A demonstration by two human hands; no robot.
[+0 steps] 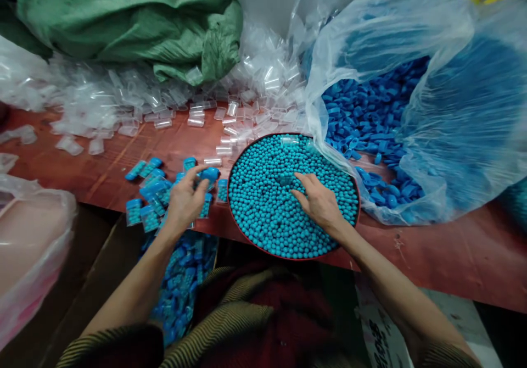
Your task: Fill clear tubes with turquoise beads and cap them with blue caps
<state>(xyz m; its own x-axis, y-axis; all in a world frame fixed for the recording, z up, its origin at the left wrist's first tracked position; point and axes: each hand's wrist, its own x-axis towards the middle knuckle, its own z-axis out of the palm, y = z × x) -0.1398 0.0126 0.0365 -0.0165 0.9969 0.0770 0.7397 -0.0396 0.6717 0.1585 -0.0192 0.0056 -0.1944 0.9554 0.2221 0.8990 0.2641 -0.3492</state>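
Note:
My left hand (pixel 187 196) is over the left part of the table, its thumb and forefinger curled around the near end of a blue-capped container (pixel 211 173). Several more small clear containers with blue caps and turquoise beads (pixel 155 192) lie beside and beneath it. A round, red-rimmed tray (pixel 359 192) full of turquoise beads (pixel 263 214) sits at the table's front edge. Over the beads, my right hand (pixel 319 200) has thumb and forefinger at the end of a small see-through container (pixel 285 179), partly lost among the beads. Another clear container (pixel 289 141) rests on the beads near the far rim.
Loose clear containers (pixel 164 116) pile up behind, below a green sack (pixel 132 22). At right, a translucent bag (pixel 444 165) spills blue caps (pixel 370 110). Filled containers (pixel 185 274) lie below the table edge. A plastic-lined box (pixel 37 247) stands at left.

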